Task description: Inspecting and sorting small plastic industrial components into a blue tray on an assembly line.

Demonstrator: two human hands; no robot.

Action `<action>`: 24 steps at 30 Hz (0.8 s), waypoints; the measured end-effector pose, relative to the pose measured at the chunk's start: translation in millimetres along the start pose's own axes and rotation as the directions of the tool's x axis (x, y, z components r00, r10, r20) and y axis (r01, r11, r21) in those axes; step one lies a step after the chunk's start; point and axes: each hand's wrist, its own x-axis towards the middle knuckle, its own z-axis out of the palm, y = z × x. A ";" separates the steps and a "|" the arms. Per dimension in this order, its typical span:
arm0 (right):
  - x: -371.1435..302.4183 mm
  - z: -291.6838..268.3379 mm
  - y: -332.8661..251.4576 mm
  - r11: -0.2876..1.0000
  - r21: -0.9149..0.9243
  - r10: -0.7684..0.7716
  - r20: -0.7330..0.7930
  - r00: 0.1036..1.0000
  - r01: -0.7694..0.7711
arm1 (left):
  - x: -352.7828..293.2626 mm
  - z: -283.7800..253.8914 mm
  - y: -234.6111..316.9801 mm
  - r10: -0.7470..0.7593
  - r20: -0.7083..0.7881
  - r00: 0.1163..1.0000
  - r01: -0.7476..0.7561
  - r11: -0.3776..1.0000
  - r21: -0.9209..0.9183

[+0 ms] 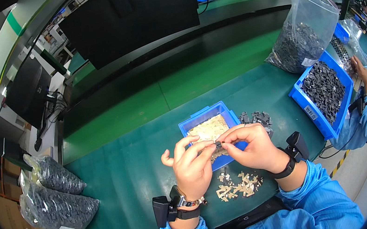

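Small black piece (218, 145): held at the fingertips, between left hand (192, 165) and right hand (254, 145) | look: tiny, dark, partly hidden by fingers | both hands: pinched on it | under hands: blue tray (189, 124), pale bits (210, 128) held inside | between wrists: loose cream pieces (245, 184) spread

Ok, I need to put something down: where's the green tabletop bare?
A broad patch lies between bagged dark parts and left hand; a smaller one separates the loose dark parts from the large blue tray. Crowded: around the small blue bin, with loose pale parts in front.
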 end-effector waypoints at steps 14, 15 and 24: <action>3.5 -5.9 -6.4 0.999 -0.045 0.018 0.051 0.999 -0.016 | 0.0 1.2 1.7 0.014 0.010 1.000 -0.014 1.000 0.010; 3.3 -5.8 -6.8 0.998 -0.029 0.053 0.046 0.998 -0.052 | -0.3 1.7 2.4 0.017 0.000 1.000 -0.017 1.000 0.020; 1.4 -9.6 1.1 0.948 0.263 0.168 0.073 0.983 -0.181 | -4.2 5.1 7.6 0.039 -0.065 0.997 -0.037 0.999 0.033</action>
